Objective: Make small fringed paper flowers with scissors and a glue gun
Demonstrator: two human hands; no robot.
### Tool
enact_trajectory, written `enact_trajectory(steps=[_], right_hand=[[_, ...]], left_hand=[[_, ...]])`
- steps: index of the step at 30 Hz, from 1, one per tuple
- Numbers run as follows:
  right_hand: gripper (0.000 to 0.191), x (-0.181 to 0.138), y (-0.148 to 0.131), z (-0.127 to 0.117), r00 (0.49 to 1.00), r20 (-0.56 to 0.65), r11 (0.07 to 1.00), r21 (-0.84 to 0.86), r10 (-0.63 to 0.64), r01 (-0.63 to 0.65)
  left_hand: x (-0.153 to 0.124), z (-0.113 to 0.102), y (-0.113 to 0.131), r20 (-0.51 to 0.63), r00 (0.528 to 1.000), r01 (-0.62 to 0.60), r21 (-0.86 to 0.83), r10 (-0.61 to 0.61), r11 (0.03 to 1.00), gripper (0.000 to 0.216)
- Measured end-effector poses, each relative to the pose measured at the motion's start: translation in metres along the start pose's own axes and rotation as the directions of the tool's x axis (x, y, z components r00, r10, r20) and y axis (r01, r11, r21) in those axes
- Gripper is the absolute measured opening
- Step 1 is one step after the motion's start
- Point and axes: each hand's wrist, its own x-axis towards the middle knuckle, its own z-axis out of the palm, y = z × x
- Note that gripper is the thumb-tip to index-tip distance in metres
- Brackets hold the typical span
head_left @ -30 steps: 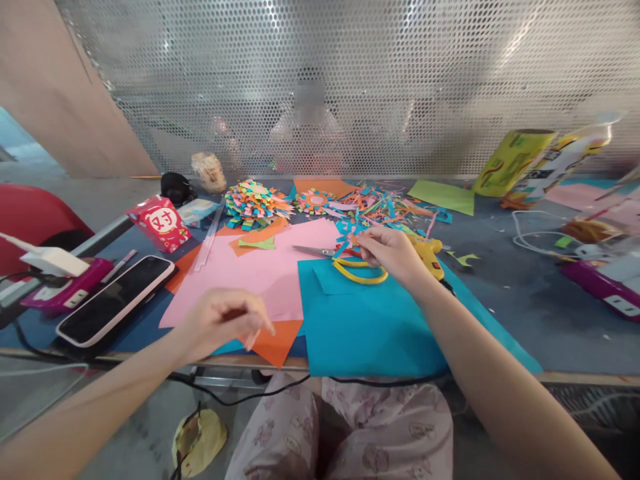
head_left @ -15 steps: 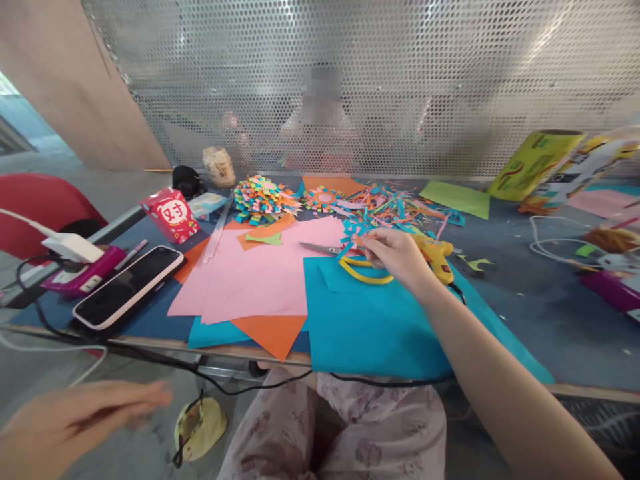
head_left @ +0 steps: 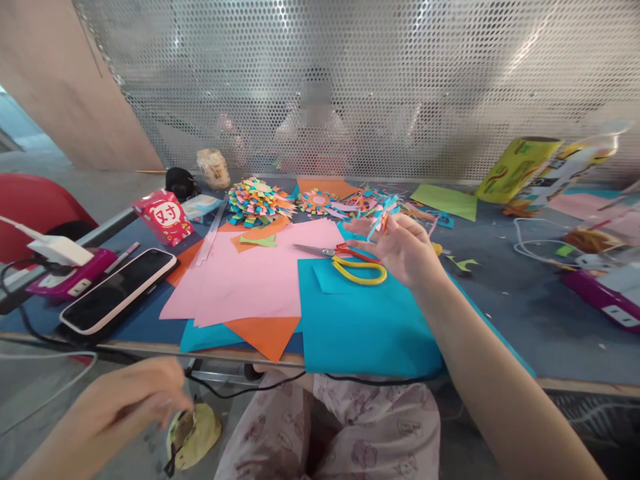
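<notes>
My right hand (head_left: 407,250) is raised above the scissors, thumb and finger closed on a small fringed paper flower (head_left: 384,219) in blue and orange. Its other fingers are spread. Below it, the scissors (head_left: 357,267) with yellow and red handles lie across blue paper (head_left: 360,327) and pink paper (head_left: 250,273), blades slightly apart. My left hand (head_left: 130,400) hangs off the table's front edge at lower left, a little blurred. Its fingers are loosely bent and apart, with nothing visible in them. Partly hidden behind my right hand is a yellow glue gun (head_left: 438,249).
A multicoloured fringed paper ball (head_left: 257,202), a flat paper flower (head_left: 319,201) and paper shreds lie at the back. To the left are a phone (head_left: 120,290), a red packet (head_left: 164,217) and a purple power strip (head_left: 75,273). A perforated metal panel (head_left: 240,73) stands behind.
My right hand has lifted the paper flower up and right, off the scissors, and its free fingers have spread. My left hand has moved slightly right and its fingers have bent.
</notes>
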Motion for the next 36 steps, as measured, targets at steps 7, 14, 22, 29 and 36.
enact_trajectory(steps=[7,14,22,29,36], right_hand=[[0.028,-0.001,-0.002,-0.004,0.993,0.027,0.992,-0.051,0.116,-0.114],[0.029,0.001,0.006,-0.011,0.998,0.020,0.977,-0.203,0.067,-0.062],[0.021,0.020,0.008,-0.038,0.934,-0.337,0.984,-0.168,-0.120,0.066],[0.012,0.028,-0.002,-0.051,0.685,-0.706,0.983,-0.154,-0.179,0.097],[0.016,0.023,0.013,-0.032,0.803,-0.581,0.964,-0.264,-0.135,-0.029]], left_hand=[[0.116,0.025,0.050,0.052,0.994,-0.073,-0.366,0.098,0.928,0.016],[0.237,0.071,0.096,0.148,0.987,0.090,-0.817,0.058,0.570,0.034],[0.239,0.053,0.090,0.351,0.916,0.326,-0.934,0.193,0.147,0.013],[0.176,-0.031,0.035,0.236,0.689,0.007,-0.947,0.685,0.320,0.015],[0.153,0.030,0.021,0.344,0.877,-0.312,-0.123,0.335,0.942,0.028]])
